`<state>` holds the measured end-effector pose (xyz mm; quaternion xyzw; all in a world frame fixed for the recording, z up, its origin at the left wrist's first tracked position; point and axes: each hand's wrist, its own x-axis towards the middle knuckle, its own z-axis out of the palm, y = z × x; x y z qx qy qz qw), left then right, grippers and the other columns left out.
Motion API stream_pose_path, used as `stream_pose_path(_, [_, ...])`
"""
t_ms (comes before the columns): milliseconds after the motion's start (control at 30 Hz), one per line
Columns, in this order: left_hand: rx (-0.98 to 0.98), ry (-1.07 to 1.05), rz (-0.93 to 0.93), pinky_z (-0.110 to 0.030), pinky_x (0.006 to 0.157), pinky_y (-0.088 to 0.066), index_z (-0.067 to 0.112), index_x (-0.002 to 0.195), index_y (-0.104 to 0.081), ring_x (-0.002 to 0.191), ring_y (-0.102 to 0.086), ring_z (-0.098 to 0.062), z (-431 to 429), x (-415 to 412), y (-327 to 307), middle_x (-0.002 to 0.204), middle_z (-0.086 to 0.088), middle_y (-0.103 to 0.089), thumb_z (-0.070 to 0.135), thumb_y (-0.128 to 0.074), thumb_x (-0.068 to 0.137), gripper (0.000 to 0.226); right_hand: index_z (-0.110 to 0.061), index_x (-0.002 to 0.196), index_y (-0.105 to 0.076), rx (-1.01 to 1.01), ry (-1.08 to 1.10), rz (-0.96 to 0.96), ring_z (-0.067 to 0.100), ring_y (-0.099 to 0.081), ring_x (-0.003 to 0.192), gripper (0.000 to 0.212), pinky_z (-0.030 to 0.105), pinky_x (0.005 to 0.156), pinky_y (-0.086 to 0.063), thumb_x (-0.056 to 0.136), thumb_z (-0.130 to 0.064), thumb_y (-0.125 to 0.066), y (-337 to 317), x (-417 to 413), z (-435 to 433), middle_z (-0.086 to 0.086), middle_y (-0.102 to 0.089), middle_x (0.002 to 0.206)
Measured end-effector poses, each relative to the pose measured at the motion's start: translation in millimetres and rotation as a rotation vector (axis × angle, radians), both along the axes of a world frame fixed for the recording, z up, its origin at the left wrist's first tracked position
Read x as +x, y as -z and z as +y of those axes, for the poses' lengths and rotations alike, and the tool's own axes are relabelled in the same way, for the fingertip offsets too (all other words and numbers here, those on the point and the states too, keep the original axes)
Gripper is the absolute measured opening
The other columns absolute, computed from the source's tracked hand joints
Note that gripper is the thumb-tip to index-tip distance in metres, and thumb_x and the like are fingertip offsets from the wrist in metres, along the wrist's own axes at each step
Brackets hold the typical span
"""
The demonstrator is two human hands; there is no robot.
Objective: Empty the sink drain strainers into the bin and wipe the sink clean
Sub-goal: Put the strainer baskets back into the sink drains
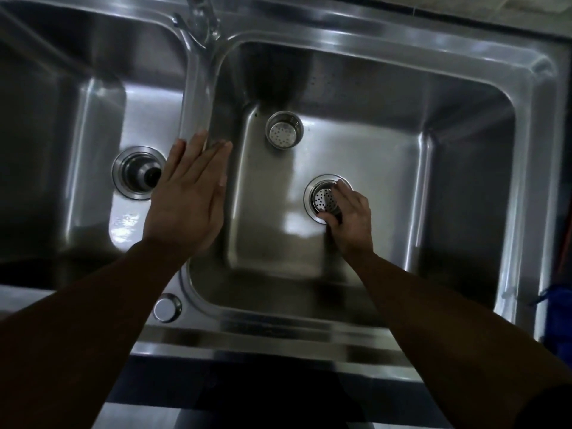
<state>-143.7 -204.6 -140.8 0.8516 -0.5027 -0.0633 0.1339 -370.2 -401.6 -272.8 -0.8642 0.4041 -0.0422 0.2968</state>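
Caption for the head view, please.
Left hand flat over double stainless-steel sink's divider; right hand grips perforated steel strainer in right drain, second strainer cup loose behind.

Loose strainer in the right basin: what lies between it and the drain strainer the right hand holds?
Head view: only bare basin floor between the loose strainer and the drain strainer the right hand grips.

The sink (464, 97) is stainless steel, smooth and satin-brushed, with bright glare on both basin floors. The loose strainer basket (284, 130) and the seated strainer (323, 199) are shiny perforated metal. The faucet (202, 23) is mirror-bright chrome. The left drain (139, 172) has a polished metal ring. Its dark matt centre may be rubber or plastic, though the light is dim.
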Motion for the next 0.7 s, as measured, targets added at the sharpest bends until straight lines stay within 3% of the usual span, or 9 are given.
stream_pose_path(100, [0.004,-0.003,0.000,-0.050,0.126,-0.014,0.003,0.150,-0.041,0.153,-0.023,-0.030,0,0,0,0.155,-0.014,-0.044,0.019,-0.034,0.102,0.051,-0.003,0.133,-0.064,0.010,-0.003,0.008,0.037,-0.050,0.132,0.053,0.049,0.112,-0.040,0.083,-0.014,-0.080,-1,-1,0,0.012,-0.054,0.148])
stream_pose_path(300, [0.045,-0.011,0.009,-0.048,0.128,-0.011,0.005,0.153,-0.036,0.155,-0.019,-0.027,1,0,2,0.159,-0.013,-0.038,0.023,-0.032,0.104,0.052,-0.014,0.139,-0.058,-0.043,-0.027,0.000,0.029,-0.049,0.131,0.052,0.042,0.111,-0.040,0.090,-0.026,-0.070,-18,30,-1,0.006,-0.055,0.147])
stream_pose_path(400, [0.033,-0.018,0.026,-0.049,0.127,-0.012,0.006,0.155,-0.032,0.155,-0.017,-0.025,0,0,1,0.162,-0.011,-0.032,0.023,-0.031,0.104,0.053,-0.013,0.144,-0.051,-0.099,-0.118,-0.022,0.030,-0.046,0.135,0.065,0.039,0.115,-0.038,0.084,-0.028,-0.072,-31,83,-9,0.010,-0.051,0.150])
stream_pose_path(500, [0.019,-0.023,0.034,-0.049,0.127,-0.013,0.005,0.156,-0.028,0.155,-0.016,-0.023,0,-1,2,0.164,-0.011,-0.026,0.023,-0.028,0.105,0.054,-0.014,0.153,-0.038,-0.080,-0.188,0.077,0.030,-0.036,0.143,0.088,0.037,0.118,-0.034,0.075,-0.030,-0.077,-41,138,-20,0.009,-0.038,0.158])
stream_pose_path(567, [-0.007,-0.009,0.035,-0.050,0.127,-0.015,0.002,0.155,-0.030,0.155,-0.018,-0.025,1,0,2,0.163,-0.014,-0.026,0.023,-0.027,0.104,0.054,-0.016,0.153,-0.035,-0.038,-0.214,0.131,0.031,-0.037,0.142,0.094,0.038,0.111,-0.038,0.072,-0.032,-0.081,-43,161,-27,0.009,-0.035,0.158])
stream_pose_path(633, [-0.016,-0.003,0.045,-0.051,0.126,-0.016,0.002,0.154,-0.030,0.155,-0.018,-0.026,1,1,2,0.163,-0.014,-0.027,0.023,-0.028,0.104,0.054,-0.018,0.142,-0.044,-0.027,-0.233,0.183,0.030,-0.049,0.130,0.085,0.036,0.096,-0.049,0.069,-0.035,-0.084,-44,173,-33,0.006,-0.041,0.146])
stream_pose_path(700, [-0.020,0.000,0.051,-0.052,0.126,-0.017,0.002,0.154,-0.031,0.155,-0.019,-0.027,1,1,1,0.163,-0.015,-0.027,0.023,-0.029,0.104,0.055,-0.019,0.134,-0.049,-0.047,-0.229,0.187,0.027,-0.053,0.122,0.080,0.035,0.091,-0.053,0.066,-0.039,-0.087,-47,176,-35,0.005,-0.042,0.138])
